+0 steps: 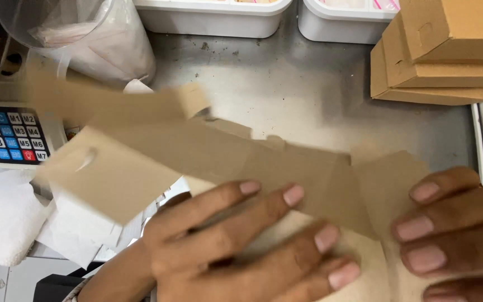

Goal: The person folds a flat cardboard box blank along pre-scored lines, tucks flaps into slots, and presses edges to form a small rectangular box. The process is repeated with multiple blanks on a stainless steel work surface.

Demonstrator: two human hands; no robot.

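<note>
Both hands gripped a flat, unfolded cardboard box (208, 162): left hand (241, 240) underneath with fingers curled over it, right hand (454, 235) clasping its right edge, above the metal surface (286, 84).

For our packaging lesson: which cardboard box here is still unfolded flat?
The flat box blank under both hands, left hand and right hand; the stacked boxes top right are folded.

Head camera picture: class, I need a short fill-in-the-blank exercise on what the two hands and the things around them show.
1. Both hands, the left hand and the right hand, hold a flat, unfolded ____ box blank.
2. The folded boxes are stacked at the top ____ of the picture.
3. The keypad lies at the ____ edge.

Missing words: cardboard; right; left
</note>
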